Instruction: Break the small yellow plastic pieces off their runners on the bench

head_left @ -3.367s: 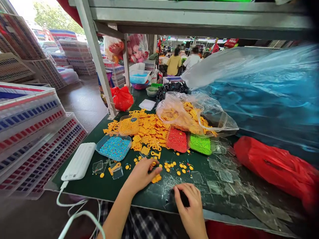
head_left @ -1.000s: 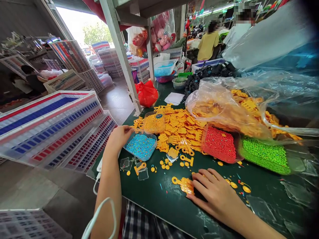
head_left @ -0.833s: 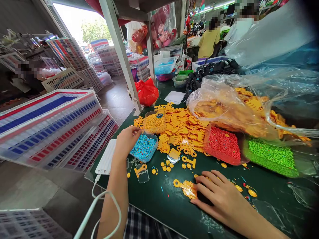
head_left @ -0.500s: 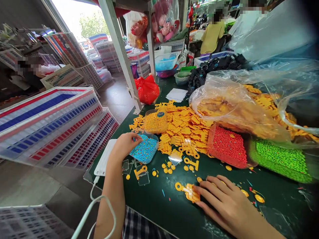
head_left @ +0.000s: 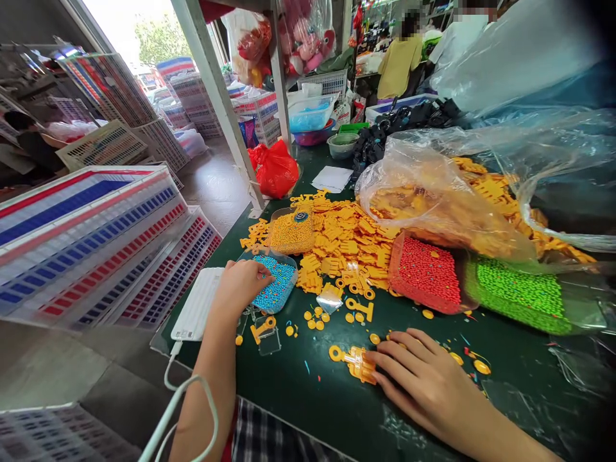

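Observation:
My left hand [head_left: 240,287] sits at the near edge of a clear tray of blue beads [head_left: 275,282], fingertips bunched among the beads. Whether it holds any is hidden. My right hand [head_left: 423,378] lies on the green table top [head_left: 308,410], fingers spread, tips against a yellow plastic moulded piece [head_left: 359,364]. Small yellow rings and key-shaped parts [head_left: 360,309] are scattered between my hands. Behind them spreads a heap of yellow plastic pieces [head_left: 346,244], beside trays of yellow beads [head_left: 291,234], red beads [head_left: 426,276] and green beads [head_left: 517,295].
A white power bank [head_left: 196,305] with a white cable [head_left: 185,410] lies under my left wrist. A clear bag of yellow pieces [head_left: 423,199] stands at the back, near a red bag [head_left: 274,170]. Stacked plastic crates [head_left: 91,244] line the left side. Co-workers [head_left: 399,51] stand beyond.
My left hand has moved from the loose yellow parts to the blue bead tray. My right hand has moved onto the yellow moulded piece. The view has turned left.

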